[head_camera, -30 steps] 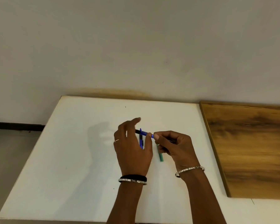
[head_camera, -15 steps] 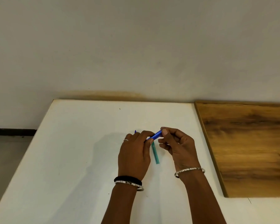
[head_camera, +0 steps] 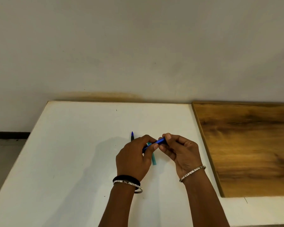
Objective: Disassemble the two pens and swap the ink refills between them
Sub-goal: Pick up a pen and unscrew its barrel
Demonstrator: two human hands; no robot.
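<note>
Both of my hands grip a blue pen (head_camera: 160, 141) above the middle of the white table (head_camera: 72, 145). My left hand (head_camera: 134, 158) closes on its lower left end, and my right hand (head_camera: 179, 149) pinches its upper right end. The pen tilts up toward the right. A teal pen part (head_camera: 154, 159) lies on the table under my hands, partly hidden. Just beyond my left hand, a dark piece with a blue tip (head_camera: 132, 135) rests on the table, its near end covered by my fingers.
A wooden board (head_camera: 246, 145) lies on the right side of the table, close to my right wrist. A plain wall (head_camera: 138, 54) rises directly behind the table's far edge. The floor (head_camera: 5, 154) shows past the left edge.
My left hand, with fingers spread a second ago, has closed onto the blue pen. The pen has tilted up to the right, and both hands have drawn closer together.
</note>
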